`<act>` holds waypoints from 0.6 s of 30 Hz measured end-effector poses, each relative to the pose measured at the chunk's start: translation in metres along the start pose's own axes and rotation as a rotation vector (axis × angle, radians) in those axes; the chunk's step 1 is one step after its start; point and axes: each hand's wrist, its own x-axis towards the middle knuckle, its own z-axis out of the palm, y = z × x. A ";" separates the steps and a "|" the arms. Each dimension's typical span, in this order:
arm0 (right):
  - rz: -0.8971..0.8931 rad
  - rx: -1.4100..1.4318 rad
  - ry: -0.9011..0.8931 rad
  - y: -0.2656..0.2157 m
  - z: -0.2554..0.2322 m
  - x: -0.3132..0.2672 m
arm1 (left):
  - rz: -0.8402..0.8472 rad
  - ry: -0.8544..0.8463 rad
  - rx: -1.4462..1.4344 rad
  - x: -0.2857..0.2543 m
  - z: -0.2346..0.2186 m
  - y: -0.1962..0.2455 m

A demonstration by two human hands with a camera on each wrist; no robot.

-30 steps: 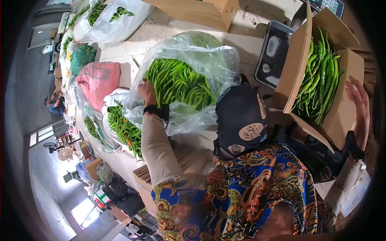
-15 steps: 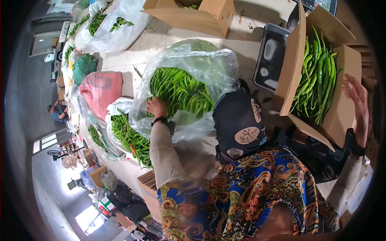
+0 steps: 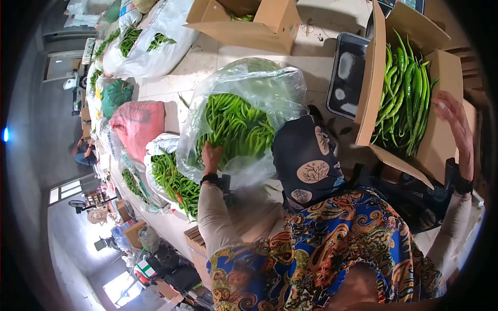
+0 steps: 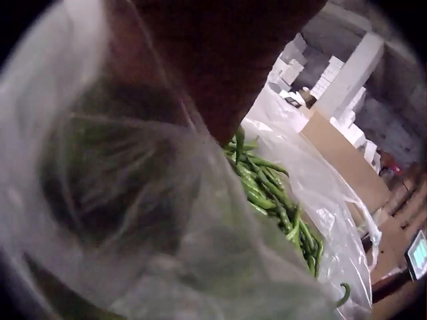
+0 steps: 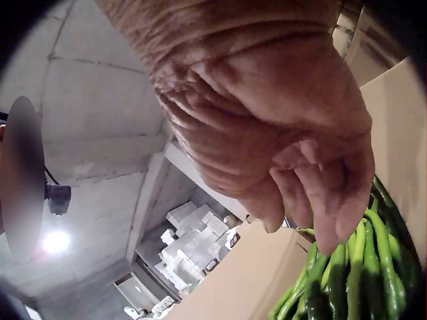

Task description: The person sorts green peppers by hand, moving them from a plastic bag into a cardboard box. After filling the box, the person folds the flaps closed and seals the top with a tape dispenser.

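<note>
A clear plastic bag (image 3: 251,78) full of green chili peppers (image 3: 236,119) lies open on the floor. My left hand (image 3: 211,157) is at the bag's near side, its fingertips among the peppers by the rim. In the left wrist view, a fold of plastic (image 4: 220,247) covers much of the hand, and I cannot tell what its fingers hold. My right hand (image 3: 455,116) hovers at the wall of a cardboard box (image 3: 371,78), holding nothing. Its fingers (image 5: 327,220) bend loosely above the long green peppers (image 5: 353,273) in that box.
A black tray (image 3: 348,72) lies left of the box. Another cardboard box (image 3: 254,31) stands farther off. A red sack (image 3: 139,127), a green sack (image 3: 116,97) and an open sack of peppers (image 3: 174,179) line the left. Flattened cardboard (image 3: 197,246) is stacked beside me.
My left hand has moved along the bag's rim toward my body and now reaches into the peppers. My right hand's fingers have come closer to the boxed peppers. The head view has shifted slightly.
</note>
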 end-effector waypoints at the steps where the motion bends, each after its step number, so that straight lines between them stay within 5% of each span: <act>1: 0.012 -0.011 -0.017 -0.004 0.001 -0.002 | -0.016 -0.003 0.011 -0.002 -0.002 0.003; 5: 0.011 -0.003 -0.070 -0.004 0.001 0.000 | 0.005 0.037 0.002 -0.008 -0.008 0.011; 7: -0.027 -0.005 -0.089 -0.007 0.001 -0.001 | -0.002 -0.214 -0.308 -0.010 -0.007 -0.004; 9: -0.032 0.039 -0.086 -0.002 0.006 -0.001 | 0.027 -0.193 -0.322 -0.005 0.024 -0.036; 16: -0.025 0.075 -0.155 -0.001 0.009 0.000 | 0.034 0.024 -0.170 -0.033 0.027 0.009; 18: -0.048 0.074 -0.151 0.003 0.009 0.002 | -0.104 -0.112 -0.602 -0.033 0.025 0.006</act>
